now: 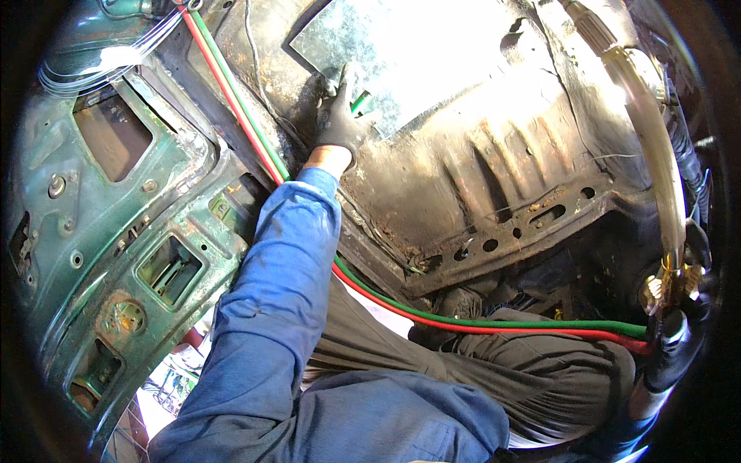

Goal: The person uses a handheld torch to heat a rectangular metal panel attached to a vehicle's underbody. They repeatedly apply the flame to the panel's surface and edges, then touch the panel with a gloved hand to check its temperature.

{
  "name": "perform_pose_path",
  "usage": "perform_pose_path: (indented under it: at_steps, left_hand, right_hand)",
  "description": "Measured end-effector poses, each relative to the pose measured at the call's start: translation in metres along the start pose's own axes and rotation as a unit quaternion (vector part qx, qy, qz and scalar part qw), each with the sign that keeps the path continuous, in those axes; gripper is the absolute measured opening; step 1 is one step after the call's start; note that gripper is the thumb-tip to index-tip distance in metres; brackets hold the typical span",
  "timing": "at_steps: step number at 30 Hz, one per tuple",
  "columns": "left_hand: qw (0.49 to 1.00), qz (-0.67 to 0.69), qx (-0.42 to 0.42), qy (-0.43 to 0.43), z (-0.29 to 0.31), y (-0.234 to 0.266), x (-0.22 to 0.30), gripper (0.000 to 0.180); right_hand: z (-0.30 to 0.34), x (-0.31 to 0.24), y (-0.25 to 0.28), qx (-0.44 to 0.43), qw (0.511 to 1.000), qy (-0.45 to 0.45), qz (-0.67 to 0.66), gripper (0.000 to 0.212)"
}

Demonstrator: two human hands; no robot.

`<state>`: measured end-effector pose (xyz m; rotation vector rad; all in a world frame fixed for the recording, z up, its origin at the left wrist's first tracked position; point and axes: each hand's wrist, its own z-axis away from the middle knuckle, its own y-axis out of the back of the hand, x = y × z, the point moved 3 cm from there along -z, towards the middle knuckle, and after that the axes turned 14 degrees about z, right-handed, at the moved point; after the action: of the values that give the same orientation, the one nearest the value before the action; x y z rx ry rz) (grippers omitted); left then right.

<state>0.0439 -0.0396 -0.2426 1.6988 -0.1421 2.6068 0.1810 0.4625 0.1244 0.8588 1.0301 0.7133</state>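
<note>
My left hand (340,119), in a dark glove, is pressed against a flat silvery metal sheet (332,42). A green pen-like stick (360,103) sits between its thumb and fingers; the forefinger is stretched along the sheet's edge. At the far right, my right hand (668,351), in a black glove, is closed round the hose end of a gas torch (656,154). The torch has brass valve knobs (653,293) and a long ribbed handle pointing up and away. Its tip runs out of the picture. Glare washes out much of the sheet.
Beneath the sheet lies a rusty, ribbed car body panel (432,185) with holes along its near edge. A green door frame (108,224) with cut-outs stands left. Red hose (239,116) and green hose (463,318) cross under my left arm. Coiled wire (69,81) hangs upper left.
</note>
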Motion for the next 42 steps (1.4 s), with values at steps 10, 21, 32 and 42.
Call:
perform_pose_path:
  at_steps: [10,21,32,42]
  left_hand:
    - [0.994,-0.033,0.065,0.077,-0.009,-0.002,-0.006,0.105]
    - [0.995,-0.035,0.05,0.079,-0.004,-0.038,0.015,0.089]
    - [0.989,-0.031,0.106,0.094,-0.016,-0.016,-0.003,0.088]
    - [0.981,0.092,0.144,0.097,-0.02,-0.025,-0.016,0.077]
  right_hand:
    - [0.011,-0.002,0.005,-0.002,1.0,-0.006,-0.013,0.074]
    - [0.01,-0.001,-0.007,-0.018,0.998,-0.026,-0.045,0.078]
    - [0.013,0.006,-0.015,-0.033,0.998,-0.03,-0.048,0.081]
    - [0.023,-0.002,-0.006,-0.043,0.999,-0.03,-0.014,0.085]
